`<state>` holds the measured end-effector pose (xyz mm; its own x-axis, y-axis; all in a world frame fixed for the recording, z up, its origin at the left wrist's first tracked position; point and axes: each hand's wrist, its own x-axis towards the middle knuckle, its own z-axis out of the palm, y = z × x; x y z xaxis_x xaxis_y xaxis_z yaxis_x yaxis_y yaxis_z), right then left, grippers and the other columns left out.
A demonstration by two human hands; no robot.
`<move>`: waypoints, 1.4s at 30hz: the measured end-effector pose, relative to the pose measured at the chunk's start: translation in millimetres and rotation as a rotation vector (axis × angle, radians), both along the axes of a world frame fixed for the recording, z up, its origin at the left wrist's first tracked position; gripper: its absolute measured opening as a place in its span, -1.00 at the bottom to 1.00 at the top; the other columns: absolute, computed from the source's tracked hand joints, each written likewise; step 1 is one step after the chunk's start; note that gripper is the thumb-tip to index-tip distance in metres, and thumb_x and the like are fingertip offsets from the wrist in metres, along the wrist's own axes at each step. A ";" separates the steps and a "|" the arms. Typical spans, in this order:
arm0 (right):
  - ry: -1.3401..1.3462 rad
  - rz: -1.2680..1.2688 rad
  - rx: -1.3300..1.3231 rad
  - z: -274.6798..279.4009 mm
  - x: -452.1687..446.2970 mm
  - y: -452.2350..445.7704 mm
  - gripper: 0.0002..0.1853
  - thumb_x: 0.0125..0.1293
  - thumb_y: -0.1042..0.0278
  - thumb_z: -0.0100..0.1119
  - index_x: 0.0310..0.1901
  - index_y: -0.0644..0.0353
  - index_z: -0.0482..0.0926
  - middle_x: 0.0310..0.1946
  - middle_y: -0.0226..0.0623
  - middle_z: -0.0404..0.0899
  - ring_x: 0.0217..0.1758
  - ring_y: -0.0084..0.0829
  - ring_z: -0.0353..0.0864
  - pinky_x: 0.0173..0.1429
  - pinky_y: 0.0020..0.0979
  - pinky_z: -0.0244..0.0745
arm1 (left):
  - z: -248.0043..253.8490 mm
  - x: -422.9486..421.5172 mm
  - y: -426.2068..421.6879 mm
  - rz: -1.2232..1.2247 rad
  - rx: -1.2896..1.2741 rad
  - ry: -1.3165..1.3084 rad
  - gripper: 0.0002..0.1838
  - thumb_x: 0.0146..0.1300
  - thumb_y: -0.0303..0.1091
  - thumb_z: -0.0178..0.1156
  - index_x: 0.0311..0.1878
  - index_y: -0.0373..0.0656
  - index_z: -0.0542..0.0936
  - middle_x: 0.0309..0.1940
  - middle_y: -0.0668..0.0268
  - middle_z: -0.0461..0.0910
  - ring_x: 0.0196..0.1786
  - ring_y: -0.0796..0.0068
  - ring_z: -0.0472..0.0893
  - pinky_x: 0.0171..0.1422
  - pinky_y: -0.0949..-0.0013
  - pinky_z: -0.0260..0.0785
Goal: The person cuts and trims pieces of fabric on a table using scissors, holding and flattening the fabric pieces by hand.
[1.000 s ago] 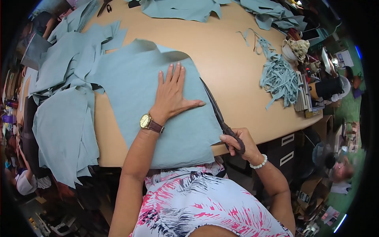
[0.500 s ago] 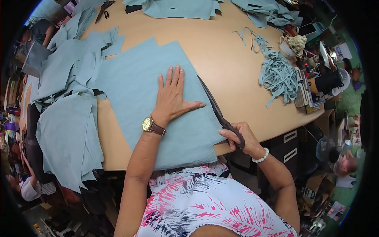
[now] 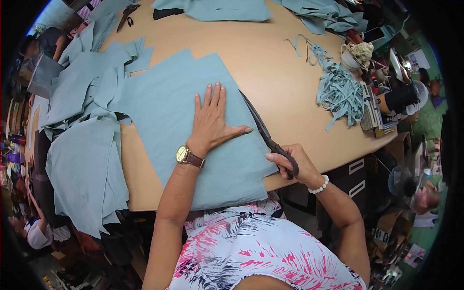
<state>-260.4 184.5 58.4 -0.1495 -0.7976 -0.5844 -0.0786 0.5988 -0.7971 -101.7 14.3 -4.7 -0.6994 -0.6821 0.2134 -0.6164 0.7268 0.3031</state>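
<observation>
A light blue-green fabric piece lies flat on the table in front of me, its near edge reaching my body. My left hand presses flat on it, fingers stretched forward and thumb out to the right. In my right hand are dark fabric scissors, held by the handles at the cloth's right edge. Their blades point forward and left along that edge; the lower blade is hidden, so I cannot tell how far they are apart.
More blue-green fabric is heaped at the left, partly hanging over the table edge. Thin fabric strips form a tangled pile at the right, beside stacked boxes. Another pair of scissors lies far left. Other people sit at both sides.
The scissors and my right hand have shifted slightly left along the cloth's edge. My left hand stays flat on the fabric. The view has shifted a little.
</observation>
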 end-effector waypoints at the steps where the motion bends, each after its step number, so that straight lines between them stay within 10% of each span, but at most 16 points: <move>1: -0.002 0.001 0.002 0.3 0.1 0.0 -0.64 0.13 0.11 0.24 -0.61 0.19 0.42 -0.81 -0.51 0.31 -0.81 -0.71 0.28 -0.70 -0.66 0.12 | 0.0 0.0 0.0 0.000 0.000 -0.001 0.27 -0.27 0.47 0.16 0.31 -0.39 0.03 0.35 -0.02 -0.02 0.41 0.04 -0.08 0.40 -0.11 -0.29; 42: -0.006 -0.032 -0.083 -7.5 2.0 -39.5 -0.55 0.10 -0.02 0.24 -0.67 0.15 0.37 -0.81 -0.49 0.29 -0.80 -0.66 0.32 -0.71 -0.64 0.19 | -1.1 2.1 -0.7 -0.007 -0.007 0.037 0.25 -0.25 0.48 0.13 0.30 -0.41 0.05 0.34 -0.05 -0.01 0.41 0.03 -0.06 0.40 -0.10 -0.29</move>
<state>-258.4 144.9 50.8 -0.1728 -0.8379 -0.5177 -0.0556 0.5330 -0.8443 -99.6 13.6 -5.8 -0.6956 -0.6757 0.2438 -0.5997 0.7331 0.3209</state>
